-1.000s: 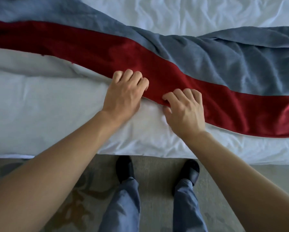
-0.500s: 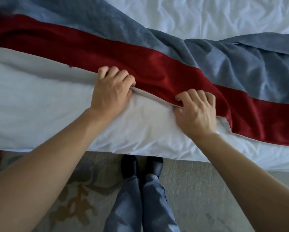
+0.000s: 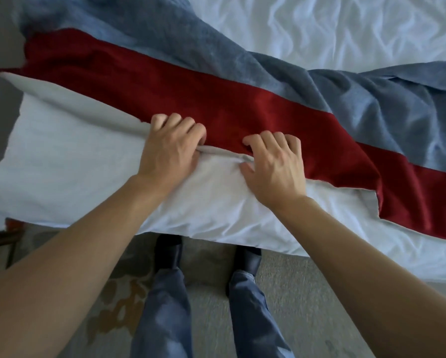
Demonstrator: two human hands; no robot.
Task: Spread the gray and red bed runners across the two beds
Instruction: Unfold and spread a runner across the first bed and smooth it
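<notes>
The person is standing at the near edge of the bed (image 3: 61, 161), both bare arms reaching forward over the white sheet. The runner (image 3: 216, 104) is lying slantwise across the bed, running from the upper left down to the right edge of the view. Its red band (image 3: 144, 81) is facing the person, and its gray band (image 3: 371, 109) is lying on the far side, rumpled and folded over itself toward the right. A pale lining is showing along the near hem of the red band.

The left hand (image 3: 169, 148) is gripping that near hem, its fingers curled tight over the red cloth with the knuckles up and the pale edge bunching out from under the palm. The right hand (image 3: 273, 161) is sitting just beside it, fingers bent and pressing down on the red band while the thumb is tucking under the hem, so the cloth is being pinched between thumb and fingers. A short ridge of gathered lining is stretching between the two hands.

Below the bed edge, the person's jeans (image 3: 165, 306) and dark shoes (image 3: 169, 251) are showing, feet apart on a patterned carpet (image 3: 113, 301). At the far left, a dark frame with a red part is peeking out beside the bed, too little of it showing to tell what it is
</notes>
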